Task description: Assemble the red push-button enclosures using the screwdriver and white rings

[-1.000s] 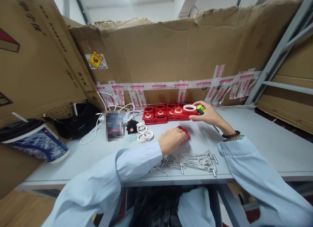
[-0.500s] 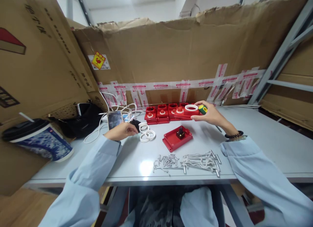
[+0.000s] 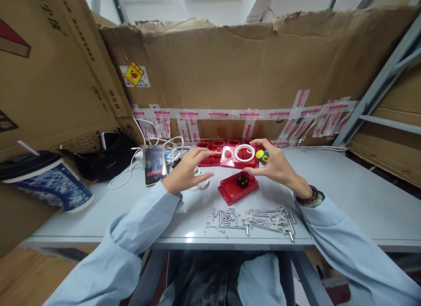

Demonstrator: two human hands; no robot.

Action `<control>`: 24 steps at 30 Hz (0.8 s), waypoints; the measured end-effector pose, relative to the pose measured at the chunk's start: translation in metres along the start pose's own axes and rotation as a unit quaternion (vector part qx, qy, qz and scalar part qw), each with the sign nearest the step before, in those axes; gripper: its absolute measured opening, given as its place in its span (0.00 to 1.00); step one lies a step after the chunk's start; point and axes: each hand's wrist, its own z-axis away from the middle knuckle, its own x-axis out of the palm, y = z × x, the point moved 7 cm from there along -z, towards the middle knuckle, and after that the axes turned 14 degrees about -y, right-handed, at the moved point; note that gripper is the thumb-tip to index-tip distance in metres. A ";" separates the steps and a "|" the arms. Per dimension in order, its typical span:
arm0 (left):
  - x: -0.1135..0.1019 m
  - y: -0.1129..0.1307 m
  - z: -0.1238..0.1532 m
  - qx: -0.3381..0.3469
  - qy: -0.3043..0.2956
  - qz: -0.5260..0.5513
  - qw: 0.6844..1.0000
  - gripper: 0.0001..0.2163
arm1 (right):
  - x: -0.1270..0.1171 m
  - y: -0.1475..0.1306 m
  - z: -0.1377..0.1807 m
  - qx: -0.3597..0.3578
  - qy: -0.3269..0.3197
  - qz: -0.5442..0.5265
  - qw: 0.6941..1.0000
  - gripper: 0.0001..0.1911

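Note:
My right hand (image 3: 269,164) grips a red box cover (image 3: 226,159) by its right end, its face tilted toward me. A white ring (image 3: 245,153) sits round the hole in this cover. The yellow-green handle of a screwdriver (image 3: 262,156) is also held in that hand, against the palm side. My left hand (image 3: 190,171) has its fingers stretched out and apart, just left of the cover. Under its thumb lie white rings (image 3: 197,183), partly hidden. Below the cover, a red box base (image 3: 232,192) rests open on the table, with a black switch block (image 3: 242,180) inside.
Red boxes (image 3: 205,161) stand in a row at the back, partly covered. Near the front edge lie loose screws (image 3: 225,217) and T-shaped metal rods with white cords (image 3: 269,220). To the left are a phone (image 3: 155,167), white cables (image 3: 123,179), a black bag (image 3: 101,161) and a patterned cup (image 3: 55,183).
My left hand has moved right from beside the white rings toward the cover, its fingers opening out. My right hand has shifted left with the cover, which now faces me more.

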 end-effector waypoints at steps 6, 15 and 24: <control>0.026 0.035 -0.032 0.055 -0.005 -0.058 0.997 0.38 | 0.022 -0.037 0.006 -0.117 -0.011 0.059 0.991 0.33; 0.025 0.037 -0.018 0.167 0.077 -0.046 0.982 0.26 | 0.022 -0.011 0.002 0.026 -0.081 -0.211 0.974 0.20; 0.033 0.062 -0.010 0.276 0.105 -0.118 0.948 0.20 | 0.053 -0.012 0.010 0.099 -0.273 -0.284 0.914 0.20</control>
